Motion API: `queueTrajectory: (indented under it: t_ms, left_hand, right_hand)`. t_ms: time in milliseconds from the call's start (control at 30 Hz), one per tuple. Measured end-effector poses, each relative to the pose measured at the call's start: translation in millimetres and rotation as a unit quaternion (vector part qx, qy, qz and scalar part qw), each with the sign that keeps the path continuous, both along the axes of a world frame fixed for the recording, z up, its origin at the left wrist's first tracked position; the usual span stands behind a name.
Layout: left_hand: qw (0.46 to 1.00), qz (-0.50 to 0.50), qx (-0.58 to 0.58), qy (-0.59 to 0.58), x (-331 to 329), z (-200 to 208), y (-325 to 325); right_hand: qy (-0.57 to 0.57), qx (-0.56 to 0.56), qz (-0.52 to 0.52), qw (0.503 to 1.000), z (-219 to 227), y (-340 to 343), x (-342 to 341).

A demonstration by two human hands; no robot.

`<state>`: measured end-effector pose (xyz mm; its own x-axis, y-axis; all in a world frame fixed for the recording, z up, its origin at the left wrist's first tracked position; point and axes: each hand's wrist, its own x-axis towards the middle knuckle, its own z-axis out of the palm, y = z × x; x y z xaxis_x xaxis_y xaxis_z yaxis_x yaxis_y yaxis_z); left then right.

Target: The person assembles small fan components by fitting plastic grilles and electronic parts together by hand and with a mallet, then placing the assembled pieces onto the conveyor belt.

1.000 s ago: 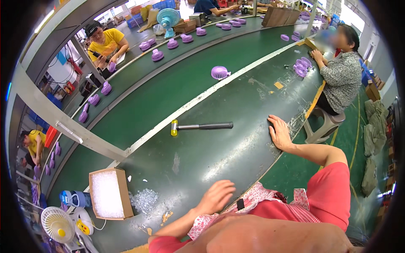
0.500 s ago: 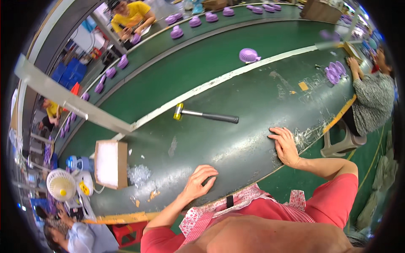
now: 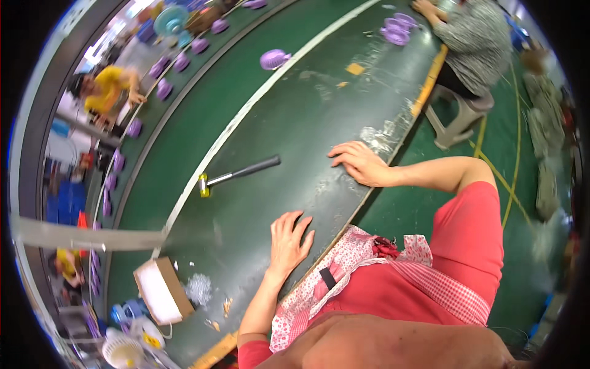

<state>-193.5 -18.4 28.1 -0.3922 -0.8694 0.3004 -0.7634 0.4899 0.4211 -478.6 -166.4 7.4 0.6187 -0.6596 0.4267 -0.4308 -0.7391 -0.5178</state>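
My left hand rests on the dark worktop with its fingers apart and nothing in it. Farther right, my right hand lies on the worktop close to its near edge, fingers stretched out, also holding nothing. Beyond both hands lies a mallet with a yellow head and a black grip, touched by neither. A purple handheld fan part sits at the white rail on the far side. Several purple ring-shaped fan parts are grouped near the worktop's far right end.
An open cardboard box with white contents stands at the left beside a pile of small clear bits. A metal bar crosses the left side. Purple parts line the far conveyor. A co-worker in grey sits at the far right.
The view has turned to the right, so the scene appears rotated. Both my hands still rest on the worktop, and the mallet lies where it was. The co-worker in yellow has shifted an arm.
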Motion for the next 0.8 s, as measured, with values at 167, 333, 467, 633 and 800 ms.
queueTrajectory:
  t_ms: [167, 333, 467, 633, 800]
  left_hand:
    - [0.996, -0.087, 0.020, -0.028, -29, 5, -31]
    - [0.994, -0.108, 0.034, 0.001, -45, 3, -49]
    - [0.994, -0.096, 0.038, 0.022, -46, 1, -51]
    - [0.997, -0.048, 0.052, 0.035, -35, 6, -45]
    - [0.994, -0.078, 0.056, 0.057, -32, 2, -47]
  right_hand:
    - [0.003, -0.037, 0.018, 0.999, 5, -37, -15]
    - [-0.039, -0.219, -0.362, 0.905, -28, -192, -121]
    - [-0.040, -0.120, -0.654, 0.746, -27, -276, -169]
    - [0.007, -0.109, -0.620, 0.777, -12, -331, -145]
    - [0.154, -0.101, -0.619, 0.764, -46, -342, -211]
